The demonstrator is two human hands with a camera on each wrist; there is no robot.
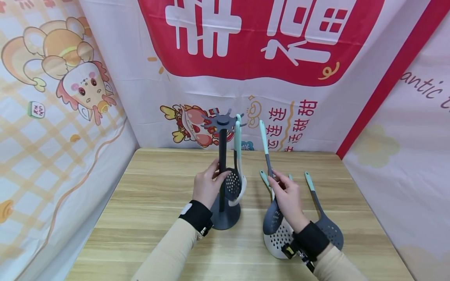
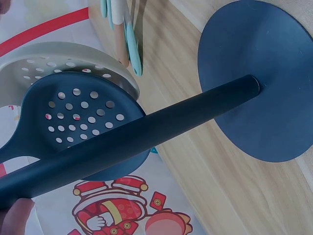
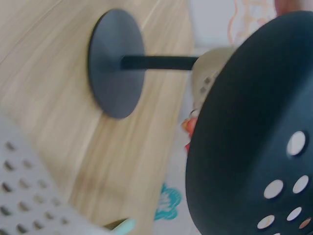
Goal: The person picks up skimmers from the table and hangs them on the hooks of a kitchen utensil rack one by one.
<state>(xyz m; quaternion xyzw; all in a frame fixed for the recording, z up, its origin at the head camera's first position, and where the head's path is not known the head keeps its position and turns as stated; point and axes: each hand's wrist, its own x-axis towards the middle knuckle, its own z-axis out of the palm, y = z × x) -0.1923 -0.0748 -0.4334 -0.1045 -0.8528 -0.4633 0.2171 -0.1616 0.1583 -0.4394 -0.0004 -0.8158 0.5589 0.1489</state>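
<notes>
My left hand (image 1: pixel 207 186) grips the black pole of a utensil stand (image 1: pixel 222 156), which has a round dark base and a hooked top. A dark skimmer (image 2: pixel 78 112) and a whitish perforated utensil (image 1: pixel 242 189) hang on its right side. Right of the stand, my right hand (image 1: pixel 289 195) pinches the shaft of a dark slotted spoon (image 1: pixel 271 220). This spoon's mint handle points up and its bowl hangs down, apart from the stand. In the right wrist view the spoon's holed bowl (image 3: pixel 230 132) fills the right side.
Beneath the held spoon, a whitish perforated utensil (image 1: pixel 275 244) lies on the wooden table (image 1: pixel 158 195). A dark slotted turner (image 1: pixel 330 230) with a mint handle lies to its right. Other mint handles (image 1: pixel 264 177) show behind my right hand. Printed cloth walls (image 1: pixel 116 78) surround the table's back and sides.
</notes>
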